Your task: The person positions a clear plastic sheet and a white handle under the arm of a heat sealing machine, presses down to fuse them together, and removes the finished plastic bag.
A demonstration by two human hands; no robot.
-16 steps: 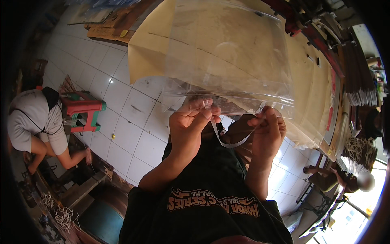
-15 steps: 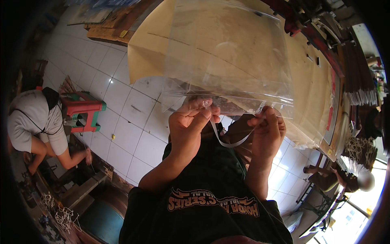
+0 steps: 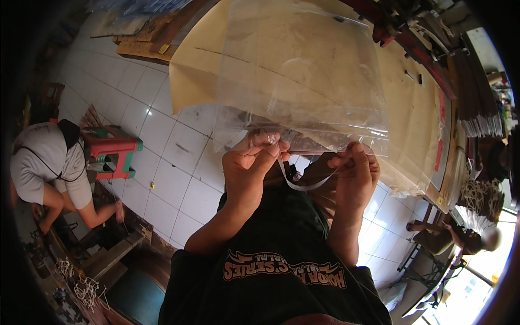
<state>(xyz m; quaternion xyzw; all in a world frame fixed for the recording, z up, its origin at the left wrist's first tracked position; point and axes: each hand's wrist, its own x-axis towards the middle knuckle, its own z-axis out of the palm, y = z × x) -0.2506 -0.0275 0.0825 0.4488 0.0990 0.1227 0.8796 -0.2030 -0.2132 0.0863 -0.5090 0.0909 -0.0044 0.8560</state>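
Left hand (image 3: 250, 169): fingers pinching lower edge of clear plastic bag (image 3: 303, 81). Right hand (image 3: 355, 172): fingers pinching thin clear strip (image 3: 303, 186), looped between both hands. Beige sheets (image 3: 411, 108) beyond fingers.

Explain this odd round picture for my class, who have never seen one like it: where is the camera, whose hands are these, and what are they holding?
The camera sits on a person's head and looks down, and its wide lens bends straight lines near the rim. The two bare hands rising from the bottom are that person's own. The left hand and right hand pinch the lower edge of a clear plastic bag held up in front. A thin clear strip sags between them. Behind the bag lies a large tan board above a white tiled floor. At the left, another person in a white shirt crouches beside a small red and green stool.
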